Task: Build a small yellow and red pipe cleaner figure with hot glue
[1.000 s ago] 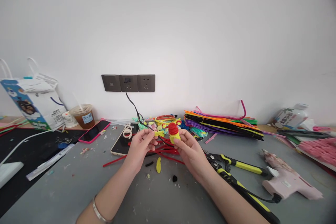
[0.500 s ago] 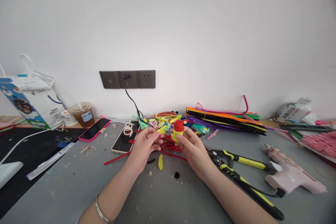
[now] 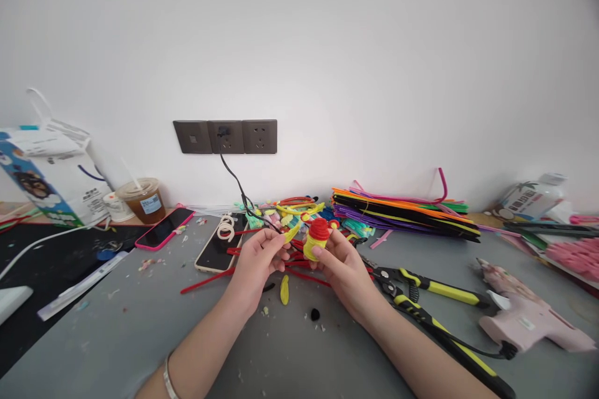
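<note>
Between finger and thumb, my left hand (image 3: pixel 262 259) pinches a small yellow leaf-shaped piece of pipe cleaner (image 3: pixel 292 234). My right hand (image 3: pixel 344 268) grips a small yellow figure with a red top (image 3: pixel 317 239), wound from pipe cleaner and held upright. The two pieces are close together but apart. Below them on the table lie a second yellow leaf-shaped piece (image 3: pixel 284 290), a dark strip beside it, and a small black piece (image 3: pixel 315 314). Red pipe cleaners (image 3: pixel 206 282) spread behind and under my hands, partly hidden by them.
Yellow-handled pliers (image 3: pixel 440 290) and a pink glue gun (image 3: pixel 519 318) lie at the right. Bundled pipe cleaners (image 3: pixel 402 215) rest along the wall. Left of my hands are two phones (image 3: pixel 219 249) (image 3: pixel 166 229), a drink cup (image 3: pixel 143 202) and a paper bag (image 3: pixel 60 181).
The view has shifted slightly. The yellow piece in my left hand now shows as longer and tilted up toward the figure. Both hands keep their holds.
</note>
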Available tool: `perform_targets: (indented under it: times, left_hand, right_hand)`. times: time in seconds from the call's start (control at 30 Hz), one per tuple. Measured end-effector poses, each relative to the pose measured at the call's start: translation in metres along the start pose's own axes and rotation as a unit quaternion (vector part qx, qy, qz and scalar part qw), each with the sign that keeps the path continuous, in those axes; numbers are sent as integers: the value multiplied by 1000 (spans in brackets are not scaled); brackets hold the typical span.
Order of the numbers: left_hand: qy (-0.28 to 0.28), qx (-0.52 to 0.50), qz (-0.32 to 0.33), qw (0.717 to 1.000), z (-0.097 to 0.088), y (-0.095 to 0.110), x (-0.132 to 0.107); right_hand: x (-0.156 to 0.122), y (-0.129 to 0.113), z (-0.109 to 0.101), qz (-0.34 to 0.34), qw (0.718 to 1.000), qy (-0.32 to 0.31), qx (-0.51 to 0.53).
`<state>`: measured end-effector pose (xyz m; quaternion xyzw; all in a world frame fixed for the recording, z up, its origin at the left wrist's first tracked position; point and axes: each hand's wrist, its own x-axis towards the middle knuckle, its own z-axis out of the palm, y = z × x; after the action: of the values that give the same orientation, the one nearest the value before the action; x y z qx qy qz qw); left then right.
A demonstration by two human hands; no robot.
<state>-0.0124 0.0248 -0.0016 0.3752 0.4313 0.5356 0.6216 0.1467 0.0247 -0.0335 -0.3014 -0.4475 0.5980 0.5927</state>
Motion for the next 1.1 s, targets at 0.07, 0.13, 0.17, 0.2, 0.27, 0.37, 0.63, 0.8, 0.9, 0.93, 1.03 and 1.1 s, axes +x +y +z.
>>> perform_targets:
  times: [0.07, 0.13, 0.17, 0.2, 0.27, 0.37, 0.63, 0.8, 0.9, 0.93, 1.03, 1.1]
  left_hand:
    - [1, 8, 6, 1000, 0, -1, 0]
    - [-4, 16, 10, 1000, -1, -2, 0]
    - [-8, 21, 12, 1000, -1, -2, 0]
    - [-11, 28, 13, 999, -1, -3, 0]
    - [-13, 44, 17, 999, -2, -3, 1]
    - [-16, 61, 31, 998, -3, -3, 1]
    - [-14, 78, 60, 995, -4, -3, 0]
    - [-6, 64, 72, 995, -5, -4, 2]
    - [1, 64, 85, 994, -5, -4, 2]
    - [3, 64, 88, 994, -5, -3, 2]
    - [8, 67, 91, 994, -5, -3, 2]
    - [13, 68, 93, 993, -5, -3, 2]
  right_hand:
    - [-1, -2, 0, 1, 1000, -9, 5]
    - [-2, -3, 0, 5, 1000, -21, 4]
    - [-2, -3, 0, 8, 1000, -27, 3]
    - [-3, -3, 0, 9, 999, -32, 1]
    - [-3, -4, 1, 10, 999, -36, -3]
    - [-3, -4, 1, 8, 999, -41, -5]
    - [-4, -6, 3, -2, 999, -45, 3]
    - [-4, -10, 3, -1, 999, -43, 0]
    - [-5, -11, 4, 5, 999, -44, -7]
    - [-5, -11, 4, 8, 999, -43, -9]
    - [-5, -12, 6, 14, 999, -37, -14]
    - [-6, -12, 7, 17, 999, -33, -17]
